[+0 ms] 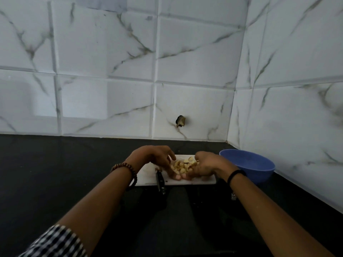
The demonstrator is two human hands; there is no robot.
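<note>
With the black-handled knife (pixel 160 179) laid down on the white rectangular cutting board (pixel 204 181), the straight-fingered left hand (pixel 156 156) and the cupped right hand (pixel 207 166), its grip unclear, gather the pile of pale yellow chopped pieces (pixel 182 166) mid-board, so chopping seems done and moving them to the round blue plastic bowl (pixel 259 170) remains.

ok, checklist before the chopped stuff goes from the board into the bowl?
1. Pile flanked: left hand and right hand on either side of the chopped pieces: ok.
2. Pieces actually gripped: cannot tell.
3. Pieces all on the cutting board: ok.
4. Knife away from the hands: lies loose close by the left fingers, handle over the near edge: not ok.
5. Blue bowl upright, right of the board, mouth unobstructed: ok.
</note>
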